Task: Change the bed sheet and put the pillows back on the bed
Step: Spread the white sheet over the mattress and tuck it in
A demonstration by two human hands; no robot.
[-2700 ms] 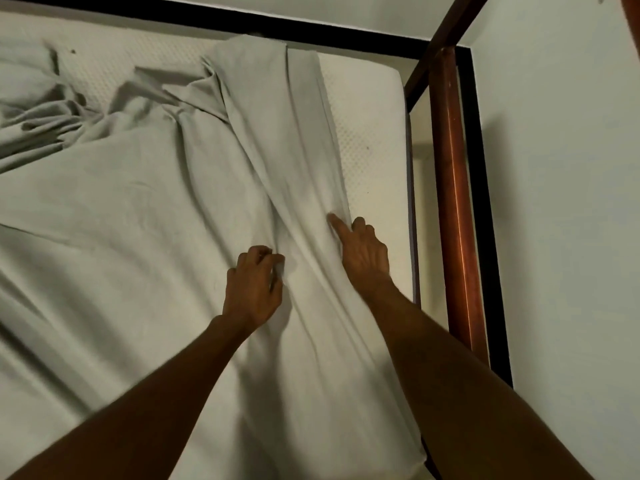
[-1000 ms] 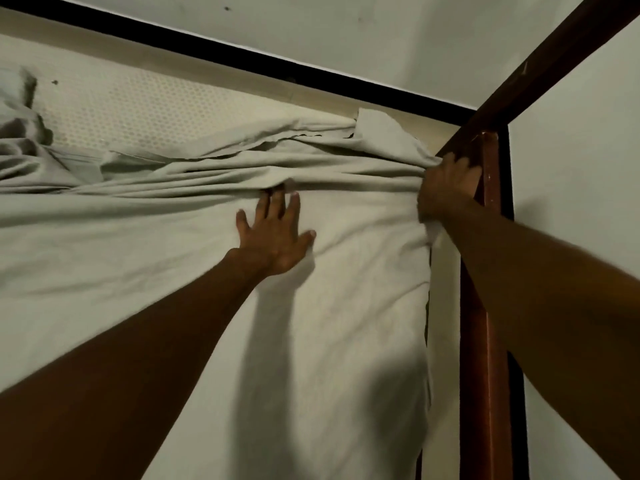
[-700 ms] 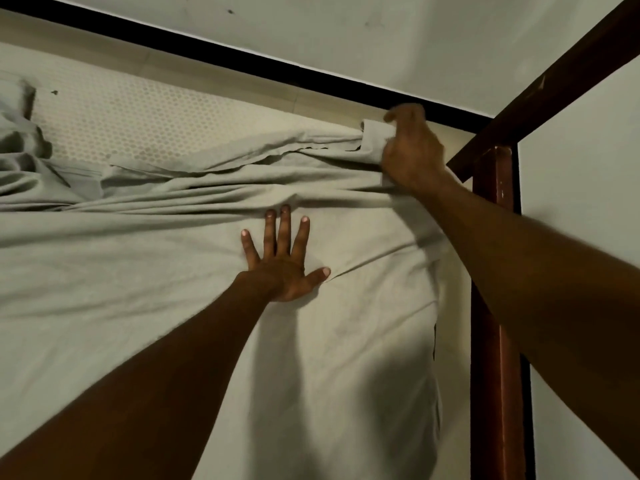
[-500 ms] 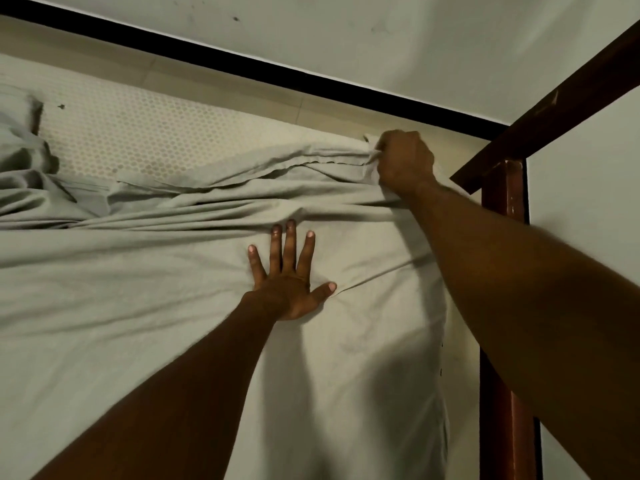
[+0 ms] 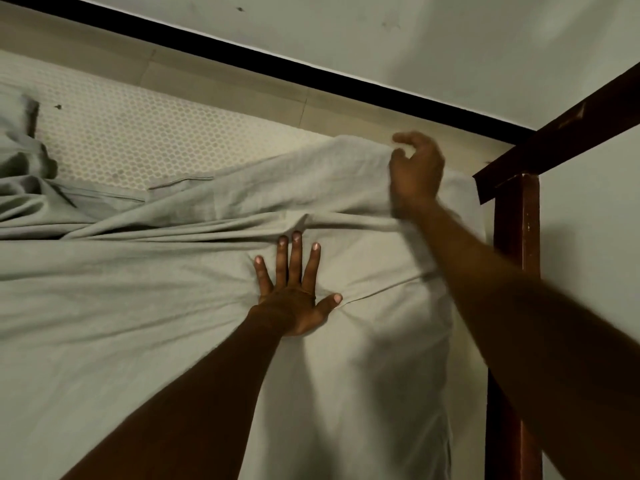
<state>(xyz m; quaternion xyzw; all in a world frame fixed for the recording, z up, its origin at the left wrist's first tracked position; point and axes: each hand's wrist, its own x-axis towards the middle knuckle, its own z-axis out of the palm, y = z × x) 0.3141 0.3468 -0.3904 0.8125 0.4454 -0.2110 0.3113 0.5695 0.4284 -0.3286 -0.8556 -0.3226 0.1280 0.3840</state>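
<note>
Here your left hand (image 5: 294, 292) presses flat, fingers spread, pinning the sheet (image 5: 145, 306) on the mattress (image 5: 145, 133), so your right hand (image 5: 415, 168), fingers curled on its corner, can draw it toward the bedpost (image 5: 516, 237).

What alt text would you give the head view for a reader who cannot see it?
A left hand presses flat on a grey bed sheet while the right hand lifts its far corner toward the wooden bedpost. Bare patterned mattress shows beyond the bunched folds.

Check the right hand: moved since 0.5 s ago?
Yes. The right hand now sits nearer the wooden post, with the sheet edge carried toward that corner. Left hand stays flat on the sheet.
</note>
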